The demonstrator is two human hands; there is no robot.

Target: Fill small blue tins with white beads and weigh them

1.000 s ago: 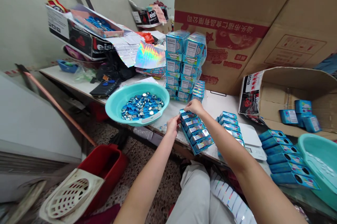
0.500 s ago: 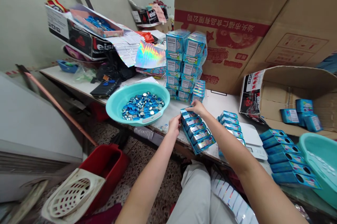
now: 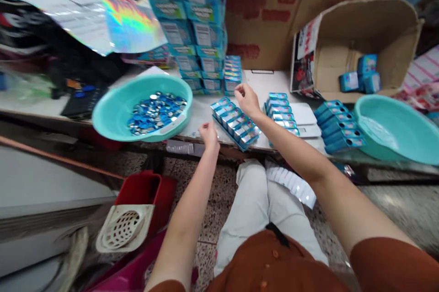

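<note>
Blue boxes (image 3: 236, 122), one row, centre of frame; left hand (image 3: 208, 135) and right hand (image 3: 247, 100) open, empty, lifted off since earlier.

Smooth teal plastic basin (image 3: 106, 116), shiny metal discs (image 3: 156, 111), glossy printed card boxes (image 3: 236, 122), matt corrugated cardboard carton (image 3: 363, 22)

A red bin (image 3: 137, 197) sits on the speckled floor (image 3: 214, 205).

**Turquoise, Blue and Silver by the Fingers**

Left of the left hand's fingers (image 3: 206, 129) sat a round turquoise plastic basin (image 3: 109, 113) of shiny blue and silver metal discs (image 3: 156, 113). Below the right hand's fingers (image 3: 240, 93), bright blue cardboard boxes (image 3: 236, 122) showed rainbow-holographic ends.
</note>
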